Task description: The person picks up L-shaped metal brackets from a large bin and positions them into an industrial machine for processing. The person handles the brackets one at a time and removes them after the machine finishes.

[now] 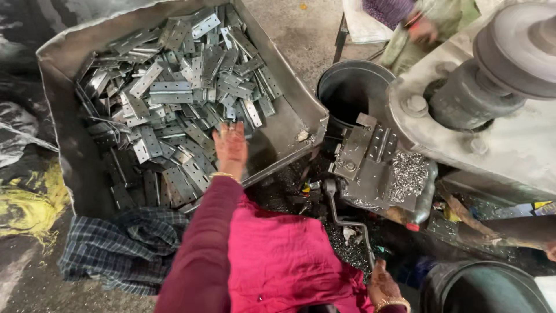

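My left hand (230,145) reaches out over a large metal tray (286,124) heaped with several flat grey metal hinge plates (174,98). Its fingers rest on the plates near the tray's front right part; whether it grips one I cannot tell. My right hand (383,285) is low at the bottom, closed around the end of a bent metal lever (341,217). The lever leads up to a press fixture (368,156) with a plate lying in it.
A heavy grey machine body (498,110) fills the right side, with metal shavings (408,174) on its bed. A dark round bucket (350,93) stands behind the fixture, another bucket (480,287) at bottom right. A checked cloth (116,249) lies below the tray. Another person (423,26) works at the top.
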